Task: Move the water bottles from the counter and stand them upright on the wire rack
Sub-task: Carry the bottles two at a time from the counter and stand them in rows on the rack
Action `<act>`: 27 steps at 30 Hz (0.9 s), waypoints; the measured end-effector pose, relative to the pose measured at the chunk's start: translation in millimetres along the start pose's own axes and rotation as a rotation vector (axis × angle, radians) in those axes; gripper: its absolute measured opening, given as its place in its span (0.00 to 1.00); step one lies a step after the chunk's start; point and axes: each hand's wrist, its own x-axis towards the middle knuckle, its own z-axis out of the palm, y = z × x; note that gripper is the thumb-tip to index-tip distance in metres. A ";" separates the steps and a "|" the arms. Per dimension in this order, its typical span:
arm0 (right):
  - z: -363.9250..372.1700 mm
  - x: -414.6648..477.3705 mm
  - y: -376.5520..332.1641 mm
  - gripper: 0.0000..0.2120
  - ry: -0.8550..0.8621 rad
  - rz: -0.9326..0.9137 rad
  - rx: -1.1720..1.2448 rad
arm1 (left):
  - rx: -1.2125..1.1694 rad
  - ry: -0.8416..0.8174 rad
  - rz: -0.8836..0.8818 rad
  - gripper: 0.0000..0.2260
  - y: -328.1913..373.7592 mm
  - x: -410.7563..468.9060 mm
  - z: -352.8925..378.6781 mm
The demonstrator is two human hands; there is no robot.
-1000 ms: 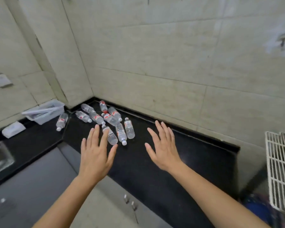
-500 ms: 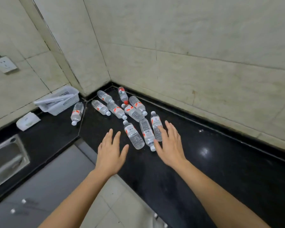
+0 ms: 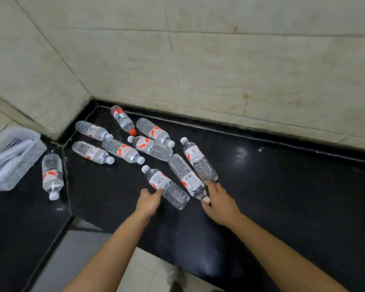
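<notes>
Several clear water bottles with red-and-white labels lie on their sides on the black counter (image 3: 282,186), clustered in the corner. My left hand (image 3: 149,202) touches the lower side of the nearest bottle (image 3: 167,188), fingertips against it, not wrapped round it. My right hand (image 3: 219,204) reaches the cap end of the bottle next to it (image 3: 185,175); the white cap shows between thumb and fingers. A third bottle (image 3: 199,160) lies just beyond my right fingertips. The wire rack is out of view.
One bottle (image 3: 52,175) lies apart at the left, beside a white plastic basket (image 3: 13,157). Tiled walls close the corner behind the bottles. The counter's front edge runs diagonally below my forearms, with floor tiles underneath.
The view has dropped and moved closer to the bottles. Both hands went forward and down from hovering with spread fingers to touching the two nearest bottles.
</notes>
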 end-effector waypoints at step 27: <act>5.0 -16.2 -45.0 0.07 0.689 0.732 1.065 | -0.330 -0.280 -0.248 0.22 2.0 103.8 -1.0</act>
